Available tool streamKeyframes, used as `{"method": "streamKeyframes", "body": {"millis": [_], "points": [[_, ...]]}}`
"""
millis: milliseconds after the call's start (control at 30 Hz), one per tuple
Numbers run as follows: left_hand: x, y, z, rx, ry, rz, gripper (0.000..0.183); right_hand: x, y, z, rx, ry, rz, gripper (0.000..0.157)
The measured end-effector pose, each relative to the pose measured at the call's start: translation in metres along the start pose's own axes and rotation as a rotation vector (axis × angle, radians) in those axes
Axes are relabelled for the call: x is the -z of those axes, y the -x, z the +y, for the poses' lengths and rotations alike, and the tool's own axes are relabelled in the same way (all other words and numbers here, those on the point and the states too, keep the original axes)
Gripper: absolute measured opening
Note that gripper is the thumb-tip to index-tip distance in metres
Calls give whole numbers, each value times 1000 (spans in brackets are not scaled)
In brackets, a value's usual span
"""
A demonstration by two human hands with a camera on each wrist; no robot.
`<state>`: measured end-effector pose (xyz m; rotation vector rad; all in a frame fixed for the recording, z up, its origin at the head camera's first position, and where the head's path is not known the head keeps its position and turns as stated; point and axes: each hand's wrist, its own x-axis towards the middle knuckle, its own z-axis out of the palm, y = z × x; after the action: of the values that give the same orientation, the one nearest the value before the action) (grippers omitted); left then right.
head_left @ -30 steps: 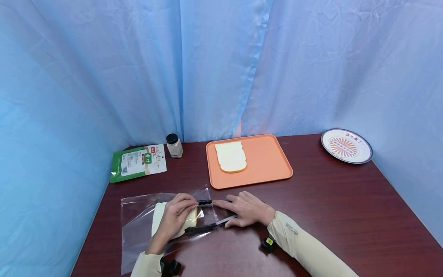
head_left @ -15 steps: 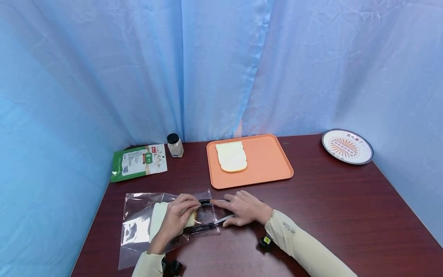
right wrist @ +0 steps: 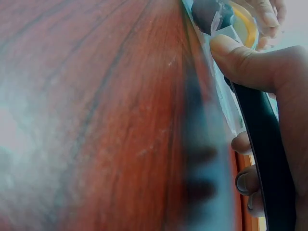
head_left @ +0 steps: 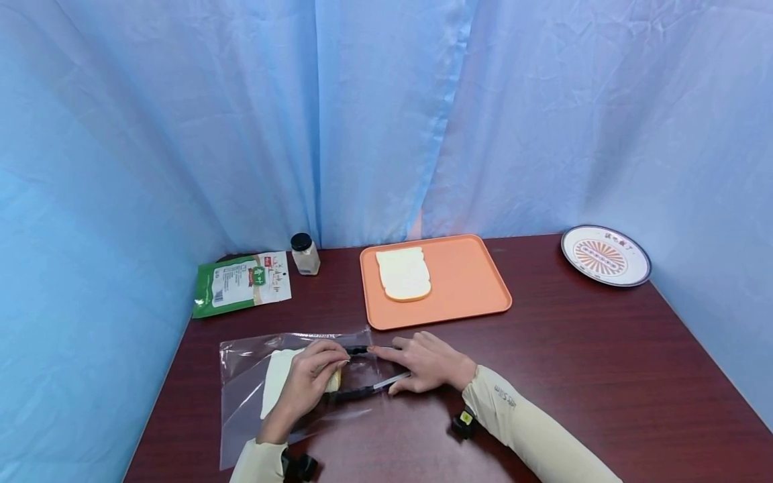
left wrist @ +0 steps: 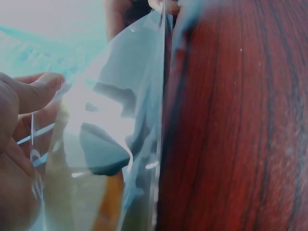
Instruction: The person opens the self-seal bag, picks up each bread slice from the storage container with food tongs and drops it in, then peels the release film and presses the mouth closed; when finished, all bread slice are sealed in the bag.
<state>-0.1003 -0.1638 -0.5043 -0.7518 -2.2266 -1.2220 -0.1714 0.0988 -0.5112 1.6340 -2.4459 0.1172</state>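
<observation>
In the head view, a clear plastic bag point(head_left: 238, 396) lies at the table's front left with a slice of white bread point(head_left: 279, 376) inside it. My left hand point(head_left: 311, 376) is over the bread and pinches the bag's film between thumb and fingers. My right hand point(head_left: 425, 362) grips black tongs point(right wrist: 262, 149), its thumb on one arm and its fingers at the other. The spread tongs reach into the bag's mouth, their dark tips near the bread's right edge. In the left wrist view, the bread's brown crust point(left wrist: 108, 204) shows through the shiny film.
Behind the bag, an orange tray point(head_left: 461, 275) bears another bread slice point(head_left: 404, 274). A green and white packet point(head_left: 241, 284) and a black-capped jar point(head_left: 306, 255) are at the back left. A patterned plate point(head_left: 606, 255) sits at the far right. Blue curtains point(head_left: 386, 121) enclose the table.
The bag's loose left end has shifted slightly to the right and its film has changed shape. My right hand and the tongs have moved slightly left; my left hand keeps its pinch.
</observation>
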Motion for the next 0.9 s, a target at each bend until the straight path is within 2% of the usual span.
{"method": "streamKeyframes", "body": {"millis": [400,667,900], "points": [[2,1,-4,12,39,-24,13,0,-3,-4,16,19,-6,77],[5,1,-7,2,7,23,22,-1,-1,-4,37,13,10,78],[1,1,-6,-4,30,29,21,-2,-2,-3,56,14,24,79]]}}
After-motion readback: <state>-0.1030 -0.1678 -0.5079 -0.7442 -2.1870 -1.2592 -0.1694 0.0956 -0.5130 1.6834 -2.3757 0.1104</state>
